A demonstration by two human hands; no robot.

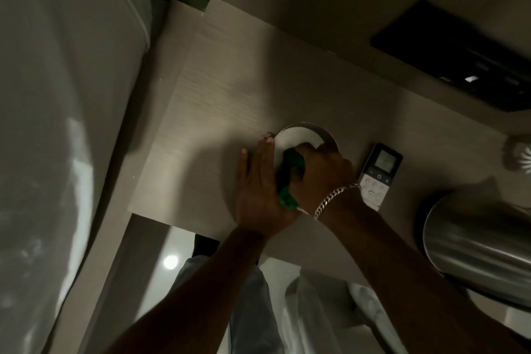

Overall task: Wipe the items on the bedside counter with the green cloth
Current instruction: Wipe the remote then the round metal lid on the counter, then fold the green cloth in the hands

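Note:
A white round dish point(298, 137) sits on the pale wood bedside counter point(218, 100), near its front edge. My right hand point(321, 174) is closed around the green cloth point(291, 172) and presses it onto the dish. My left hand point(258, 181) lies flat against the dish's left rim, fingers straight and together, steadying it. Most of the dish is hidden under both hands. A chain bracelet circles my right wrist.
A white remote point(379, 177) with a small screen lies just right of the dish. A shiny metal cylinder point(477, 250) stands at the front right. A black panel point(457, 54) is on the wall behind. White bedding point(57, 123) fills the left.

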